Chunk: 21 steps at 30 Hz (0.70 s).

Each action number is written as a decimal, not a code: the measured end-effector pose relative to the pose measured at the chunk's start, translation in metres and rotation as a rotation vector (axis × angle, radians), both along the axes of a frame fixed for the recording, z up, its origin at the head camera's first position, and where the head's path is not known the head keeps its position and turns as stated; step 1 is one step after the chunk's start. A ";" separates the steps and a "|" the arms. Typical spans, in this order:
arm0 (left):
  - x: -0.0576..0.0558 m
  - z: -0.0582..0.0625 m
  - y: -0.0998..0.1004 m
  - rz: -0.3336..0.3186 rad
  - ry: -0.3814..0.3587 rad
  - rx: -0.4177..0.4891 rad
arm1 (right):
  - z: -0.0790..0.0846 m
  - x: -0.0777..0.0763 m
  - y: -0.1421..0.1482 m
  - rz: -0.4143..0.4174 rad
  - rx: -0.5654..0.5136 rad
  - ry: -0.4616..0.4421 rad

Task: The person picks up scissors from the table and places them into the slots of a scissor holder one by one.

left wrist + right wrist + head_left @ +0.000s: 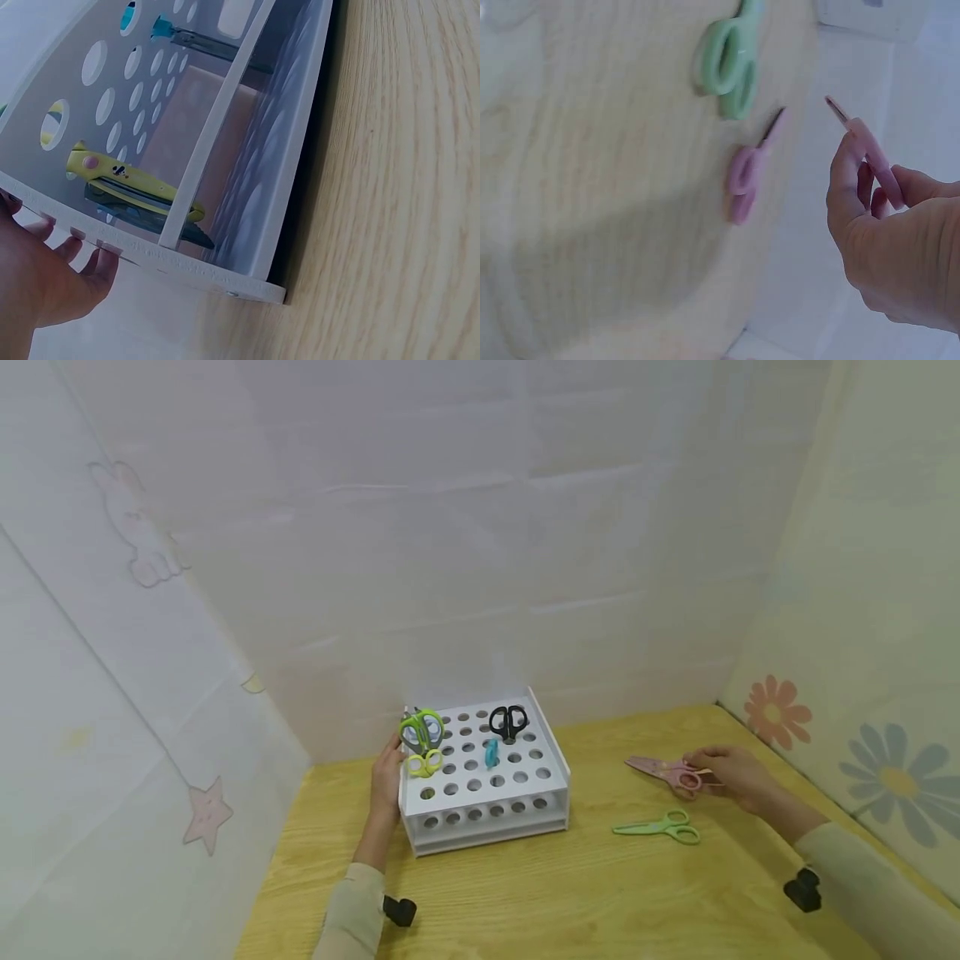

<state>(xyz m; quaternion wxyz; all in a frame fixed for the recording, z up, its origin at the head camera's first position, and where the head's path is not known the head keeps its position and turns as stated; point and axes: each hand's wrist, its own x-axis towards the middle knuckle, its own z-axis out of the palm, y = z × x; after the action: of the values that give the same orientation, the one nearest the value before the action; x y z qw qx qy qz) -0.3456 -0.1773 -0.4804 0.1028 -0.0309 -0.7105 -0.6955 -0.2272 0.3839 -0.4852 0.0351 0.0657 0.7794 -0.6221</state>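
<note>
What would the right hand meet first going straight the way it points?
Probably the white rack, though depth is unclear: the right hand seems raised above the pink scissors lying on the table.

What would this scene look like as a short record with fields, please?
Left hand: touches the side of the white rack
Right hand: holds pink scissors
On table: green scissors, another pink pair
In rack: at least a black pair, teal pair, yellow pair and green-and-grey pair
</note>
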 end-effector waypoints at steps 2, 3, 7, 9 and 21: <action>0.003 0.005 0.000 -0.012 -0.011 -0.001 | 0.010 -0.002 -0.004 0.016 -0.001 0.016; 0.004 0.006 0.001 -0.017 -0.010 -0.001 | 0.015 -0.004 -0.006 0.023 -0.001 0.027; 0.008 0.007 0.001 -0.017 -0.015 0.003 | 0.035 -0.009 -0.017 0.058 -0.001 0.089; 0.005 0.000 0.001 -0.002 -0.003 0.007 | 0.043 -0.012 -0.023 0.083 -0.012 0.133; 0.001 -0.005 0.004 0.033 0.018 0.001 | 0.094 -0.028 -0.085 0.251 -0.052 0.232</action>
<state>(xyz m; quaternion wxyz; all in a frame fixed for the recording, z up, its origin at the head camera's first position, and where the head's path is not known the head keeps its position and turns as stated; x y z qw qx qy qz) -0.3446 -0.1729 -0.4852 0.1205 -0.0254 -0.7095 -0.6939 -0.2553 0.2989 -0.3912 0.0241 -0.1055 0.7639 -0.6362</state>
